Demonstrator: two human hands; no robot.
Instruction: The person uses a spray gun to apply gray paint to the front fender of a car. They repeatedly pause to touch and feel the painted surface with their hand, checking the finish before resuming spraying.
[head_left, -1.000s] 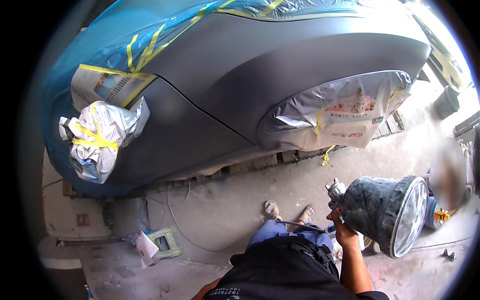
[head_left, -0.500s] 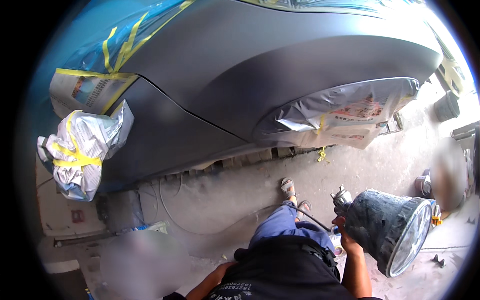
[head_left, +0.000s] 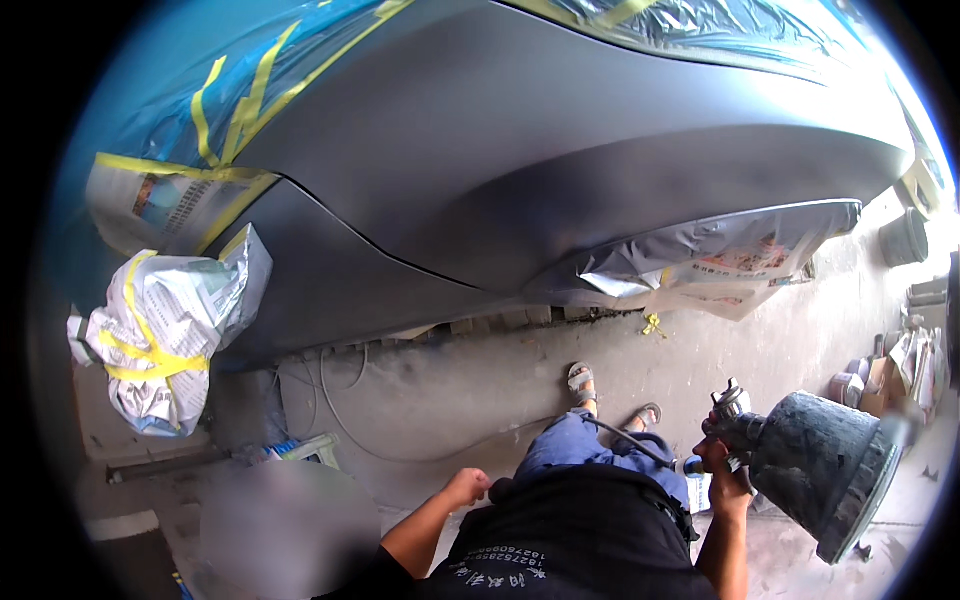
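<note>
Right hand [head_left: 722, 470] is wrapped around the grip of a spray gun [head_left: 735, 425], held low at hip level with the big paint-crusted cup [head_left: 820, 470] tipped out to the side, so the nozzle looks to be off the panel for now. Elbow is bent, forearm coming straight up from below. Left hand [head_left: 466, 487] is empty, curled into a loose fist by the waist, touching nothing. An air hose [head_left: 620, 440] runs across the blue trousers to the gun. Further out is the matte grey car body [head_left: 560, 160], with newspaper masking [head_left: 165, 335] and yellow tape [head_left: 215, 105] keeping overspray off the covered parts.
</note>
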